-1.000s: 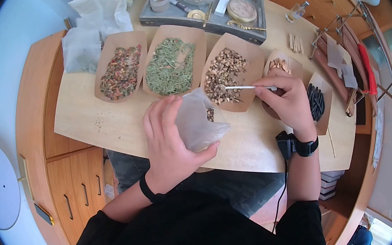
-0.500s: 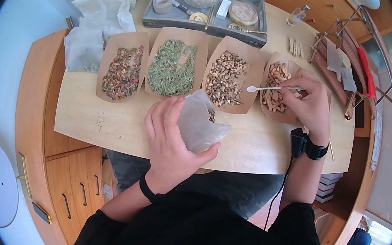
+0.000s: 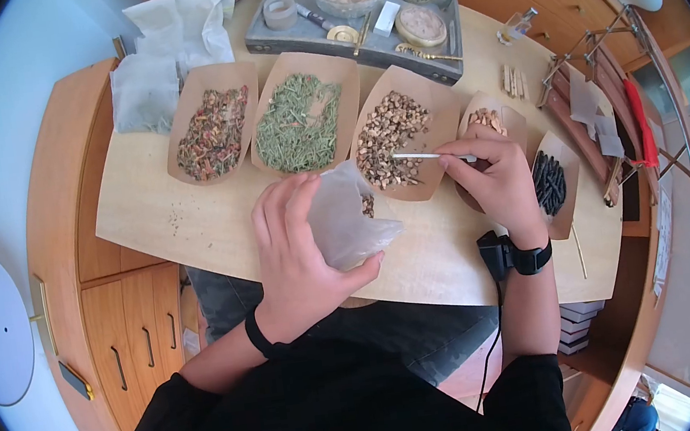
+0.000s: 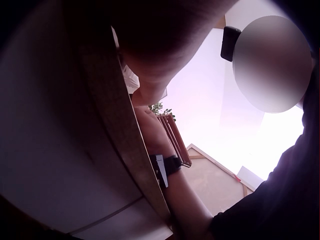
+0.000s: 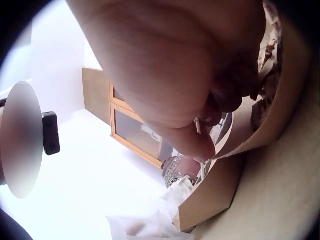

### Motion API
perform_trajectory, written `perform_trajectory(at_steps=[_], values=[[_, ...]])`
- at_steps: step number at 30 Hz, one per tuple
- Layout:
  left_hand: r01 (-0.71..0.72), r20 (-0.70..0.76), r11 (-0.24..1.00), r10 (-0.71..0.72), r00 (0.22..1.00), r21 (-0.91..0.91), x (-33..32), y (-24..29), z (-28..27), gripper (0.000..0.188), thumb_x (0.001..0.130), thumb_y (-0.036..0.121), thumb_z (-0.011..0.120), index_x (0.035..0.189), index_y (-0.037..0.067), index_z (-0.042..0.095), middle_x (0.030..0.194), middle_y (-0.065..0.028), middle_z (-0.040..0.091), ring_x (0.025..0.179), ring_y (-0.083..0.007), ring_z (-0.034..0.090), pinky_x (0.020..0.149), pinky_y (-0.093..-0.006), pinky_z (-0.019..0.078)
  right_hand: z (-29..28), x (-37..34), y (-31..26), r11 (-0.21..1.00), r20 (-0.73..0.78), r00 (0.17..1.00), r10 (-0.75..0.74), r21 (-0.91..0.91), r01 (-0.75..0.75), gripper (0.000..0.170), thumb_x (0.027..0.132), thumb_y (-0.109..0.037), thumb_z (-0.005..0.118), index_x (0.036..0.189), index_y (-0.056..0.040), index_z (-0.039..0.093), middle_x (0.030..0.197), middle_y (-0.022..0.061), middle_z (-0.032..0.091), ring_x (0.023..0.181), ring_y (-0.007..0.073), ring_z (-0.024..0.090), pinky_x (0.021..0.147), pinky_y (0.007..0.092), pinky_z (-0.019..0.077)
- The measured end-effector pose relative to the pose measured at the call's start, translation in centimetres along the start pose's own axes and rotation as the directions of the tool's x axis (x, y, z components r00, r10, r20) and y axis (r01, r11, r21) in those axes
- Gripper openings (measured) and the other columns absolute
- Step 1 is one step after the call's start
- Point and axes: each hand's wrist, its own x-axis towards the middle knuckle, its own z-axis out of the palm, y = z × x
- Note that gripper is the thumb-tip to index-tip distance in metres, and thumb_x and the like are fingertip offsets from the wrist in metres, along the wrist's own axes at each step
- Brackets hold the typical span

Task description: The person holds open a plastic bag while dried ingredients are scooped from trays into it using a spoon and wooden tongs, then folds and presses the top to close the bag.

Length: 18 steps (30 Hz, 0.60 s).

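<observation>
My left hand point(image 3: 302, 251) holds a translucent pouch point(image 3: 342, 226) upright near the table's front edge, thumb and fingers around it. Brown bits show at the pouch's opening. My right hand point(image 3: 503, 183) pinches the handle of a small white spoon point(image 3: 424, 155). The spoon's tip is among chopped brown pieces point(image 3: 390, 124) in a brown paper tray point(image 3: 439, 105). Beneath the right hand, a paper tray point(image 3: 482, 101) of tan slices is partly hidden. In the right wrist view, thumb and fingers pinch the thin spoon handle point(image 5: 202, 172); the left wrist view hides the pouch.
To the left lie trays of green cut herb point(image 3: 300, 126) and reddish dried petals point(image 3: 214, 132). Black sticks point(image 3: 549, 182) fill a tray at right. Behind stands a grey tray point(image 3: 273, 48) of bowls and tools. White pouches point(image 3: 145, 93) lie at the back left.
The right hand with the spoon moved right over the tan slices, then came back left, and the spoon's tip is again in the chopped brown pieces. The left hand and pouch stay nearly still.
</observation>
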Motion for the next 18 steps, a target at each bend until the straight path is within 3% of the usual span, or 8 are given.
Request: perform_trajectory(at_steps=[7,9,10,13,15,18], values=[[0.002,-0.012,1.0,-0.002,1.0,-0.013,0.0,-0.1,0.0,0.125,0.064,0.024,0.104,0.166,0.004,0.034,0.159,-0.024,0.047,0.147,-0.0472,0.044,0.124,-0.061,0.0395,-1.1,-0.5,-1.0,0.991,0.044,0.995,0.089,0.096,-0.093,0.015,0.096,-0.008,0.086,0.11,-0.0028,0.089,0.082,0.0016,0.059,0.072,0.0086,0.055,0.063,0.0298,0.042],[0.005,-0.009,1.0,-0.005,1.0,-0.014,0.0,0.0,0.0,0.124,0.065,0.024,0.104,0.166,0.004,0.034,0.158,-0.0242,0.047,0.147,-0.0473,0.044,0.123,-0.0612,0.0397,-1.6,-0.7,-1.4,0.989,0.131,0.981,-0.145,0.007,0.146,0.017,0.093,-0.006,0.087,0.109,-0.0024,0.088,0.082,0.0026,0.062,0.072,0.0095,0.058,0.064,0.0291,0.0439],[0.006,-0.004,1.0,-0.006,1.0,-0.015,0.0,0.0,0.0,0.124,0.065,0.024,0.104,0.166,0.004,0.034,0.158,-0.0244,0.047,0.147,-0.0475,0.044,0.123,-0.0613,0.0398,-1.7,-0.8,-1.5,0.989,0.131,0.98,-0.147,0.008,0.147,0.017,0.093,-0.006,0.087,0.109,-0.0024,0.088,0.082,0.0026,0.062,0.072,0.0095,0.058,0.064,0.0291,0.0439],[-0.003,-0.009,1.0,0.002,1.0,-0.02,0.0,-0.1,0.1,0.123,0.065,0.024,0.104,0.165,0.005,0.035,0.158,-0.0244,0.047,0.147,-0.0474,0.044,0.123,-0.0616,0.0402,-2.2,-0.9,-1.7,0.985,0.09,0.981,-0.17,0.02,0.169,0.015,0.092,-0.005,0.085,0.106,-0.0014,0.087,0.084,0.0044,0.067,0.072,0.0127,0.062,0.065,0.0298,0.0464],[-0.001,-0.006,1.0,0.001,1.0,-0.017,0.0,0.0,0.0,0.123,0.065,0.024,0.104,0.165,0.005,0.035,0.158,-0.0244,0.047,0.147,-0.0474,0.044,0.123,-0.0615,0.0402,-3.0,-0.8,-1.5,0.983,-0.134,0.988,-0.075,-0.178,0.051,0.012,0.092,-0.006,0.083,0.102,-0.0001,0.086,0.087,0.0075,0.07,0.074,0.0166,0.065,0.068,0.0313,0.0497],[-0.001,-0.006,1.0,0.001,1.0,-0.013,0.0,-0.1,0.0,0.124,0.065,0.024,0.104,0.166,0.005,0.034,0.158,-0.0243,0.047,0.147,-0.0474,0.044,0.123,-0.0615,0.0403,-3.9,-0.9,-0.7,0.968,-0.114,0.993,-0.031,-0.249,0.002,0.013,0.092,-0.006,0.082,0.103,0.0004,0.085,0.087,0.0106,0.071,0.073,0.0186,0.068,0.068,0.0332,0.0521]])
